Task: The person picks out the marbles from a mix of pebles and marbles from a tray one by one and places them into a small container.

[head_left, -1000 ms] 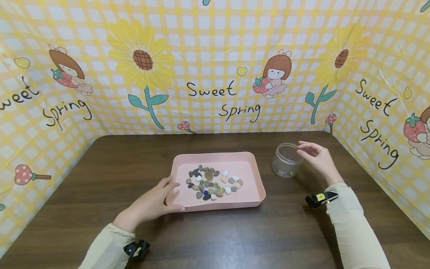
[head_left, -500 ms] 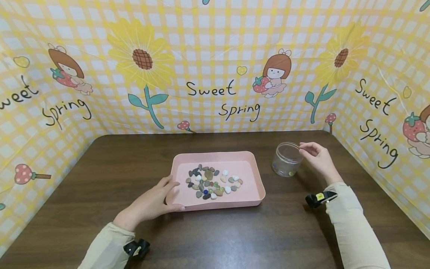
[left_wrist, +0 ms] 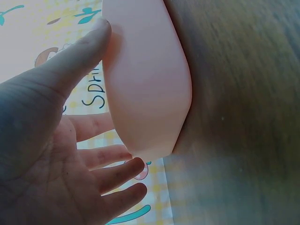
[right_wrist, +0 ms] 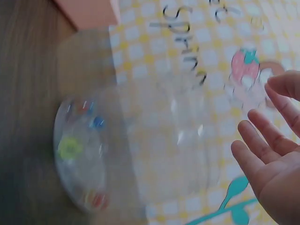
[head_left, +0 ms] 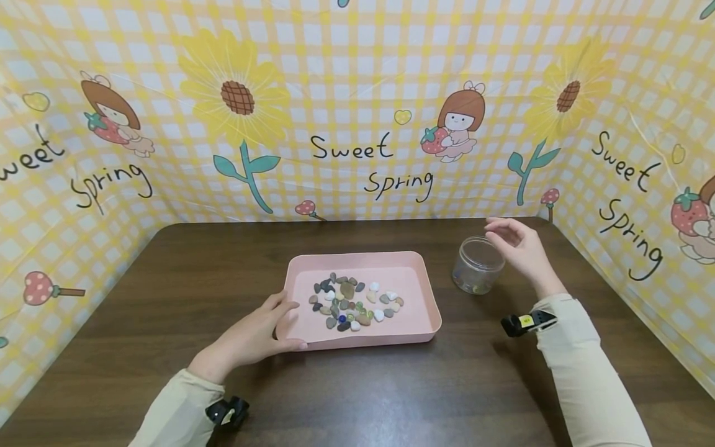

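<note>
My left hand (head_left: pixel 246 338) holds the left near corner of a pink tray (head_left: pixel 416 323). In the left wrist view its thumb presses the rim and two fingers reach behind the wall. Pebbles (head_left: pixel 347 290) in grey, white and brown lie in the tray, mixed with green glass marbles and one dark blue marble (head_left: pixel 342 320). To the tray's right stands a clear lidless jar (head_left: pixel 476 273). My right hand (head_left: pixel 522 251) hovers at the jar's right rim, its fingers loosely bent, with nothing seen in it. The right wrist view shows a yellow-green marble (right_wrist: pixel 70 148) and a blue marble (right_wrist: pixel 97 123) at the jar's bottom.
A dark brown wooden table (head_left: pixel 363 397) carries the tray and jar. A yellow-checked cloth (head_left: pixel 346 74) with printed flowers and lettering rises behind the table and along both sides. Black wrist cameras sit on both sleeves.
My right hand has risen and moved slightly left, from beside the jar's rim to just above it. The left hand, tray and pebbles have stayed in place.
</note>
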A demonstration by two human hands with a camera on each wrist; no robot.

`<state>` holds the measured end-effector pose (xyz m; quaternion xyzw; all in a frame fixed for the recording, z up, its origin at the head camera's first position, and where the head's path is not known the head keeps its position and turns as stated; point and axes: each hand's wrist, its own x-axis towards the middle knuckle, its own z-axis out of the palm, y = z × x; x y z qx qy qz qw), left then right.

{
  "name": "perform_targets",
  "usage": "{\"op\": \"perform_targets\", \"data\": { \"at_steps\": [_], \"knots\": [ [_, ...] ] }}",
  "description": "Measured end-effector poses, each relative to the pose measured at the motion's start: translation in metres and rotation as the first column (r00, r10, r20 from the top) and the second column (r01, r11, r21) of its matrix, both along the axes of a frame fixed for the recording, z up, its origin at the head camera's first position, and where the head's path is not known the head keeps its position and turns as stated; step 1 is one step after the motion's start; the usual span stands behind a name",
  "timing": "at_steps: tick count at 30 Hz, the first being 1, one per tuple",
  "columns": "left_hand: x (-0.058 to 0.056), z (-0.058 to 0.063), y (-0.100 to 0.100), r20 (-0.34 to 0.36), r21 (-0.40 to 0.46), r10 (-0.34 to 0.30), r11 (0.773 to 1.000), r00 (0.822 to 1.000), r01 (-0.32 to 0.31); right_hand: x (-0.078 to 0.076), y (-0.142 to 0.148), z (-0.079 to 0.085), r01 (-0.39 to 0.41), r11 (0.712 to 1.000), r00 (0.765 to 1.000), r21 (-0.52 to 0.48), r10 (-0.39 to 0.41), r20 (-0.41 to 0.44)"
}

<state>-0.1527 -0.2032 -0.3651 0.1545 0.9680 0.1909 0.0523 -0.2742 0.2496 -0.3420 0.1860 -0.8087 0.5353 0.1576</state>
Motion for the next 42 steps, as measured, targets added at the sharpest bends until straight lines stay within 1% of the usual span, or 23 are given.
{"op": "perform_targets", "data": {
  "at_steps": [4, 8, 10, 12, 16, 21, 23, 26, 30, 34, 39, 42],
  "knots": [
    [0.0, 0.0, 0.0, -0.003, 0.002, -0.004, 1.0, 1.0, 0.004, 0.002, -0.018, 0.009, -0.086, 0.996, 0.996, 0.002, 0.086, 0.019],
    [-0.001, -0.001, -0.001, -0.011, 0.003, -0.009, 1.0, 1.0, 0.009, 0.001, -0.036, 0.012, -0.134, 0.989, 0.99, 0.069, 0.129, 0.064],
    [-0.001, -0.001, -0.001, -0.013, 0.004, -0.009, 1.0, 1.0, 0.009, 0.001, -0.045, 0.013, -0.167, 0.981, 0.983, 0.096, 0.158, 0.096],
    [-0.001, -0.001, -0.001, -0.013, 0.003, -0.008, 1.0, 1.0, 0.008, 0.001, -0.054, 0.014, -0.218, 0.971, 0.971, 0.102, 0.204, 0.128],
    [-0.001, -0.002, 0.0, -0.009, 0.001, -0.007, 1.0, 1.0, 0.007, 0.001, -0.072, 0.017, -0.321, 0.943, 0.938, 0.093, 0.302, 0.173],
    [-0.001, -0.001, 0.0, -0.011, -0.001, -0.003, 1.0, 1.0, 0.003, 0.002, -0.092, 0.02, -0.407, 0.906, 0.9, 0.117, 0.375, 0.221],
    [0.0, -0.001, 0.0, -0.014, -0.001, -0.004, 1.0, 1.0, 0.004, 0.001, -0.1, 0.021, -0.436, 0.891, 0.887, 0.13, 0.401, 0.228],
    [0.0, -0.001, 0.0, -0.016, -0.002, -0.006, 1.0, 1.0, 0.006, -0.001, -0.111, 0.02, -0.494, 0.859, 0.859, 0.134, 0.458, 0.231],
    [-0.001, -0.001, 0.0, -0.014, -0.002, -0.008, 1.0, 1.0, 0.008, -0.006, -0.123, 0.015, -0.572, 0.806, 0.812, 0.149, 0.532, 0.241],
    [-0.001, -0.001, 0.0, -0.012, -0.003, -0.006, 1.0, 1.0, 0.006, -0.012, -0.133, 0.009, -0.616, 0.766, 0.781, 0.185, 0.563, 0.268],
    [0.0, -0.001, 0.0, -0.008, -0.002, -0.004, 1.0, 1.0, 0.004, -0.018, -0.143, 0.003, -0.664, 0.72, 0.739, 0.202, 0.591, 0.325],
    [0.0, 0.0, 0.001, -0.007, -0.003, -0.003, 1.0, 1.0, 0.003, -0.02, -0.148, 0.001, -0.702, 0.686, 0.702, 0.194, 0.616, 0.357]
  ]
}}
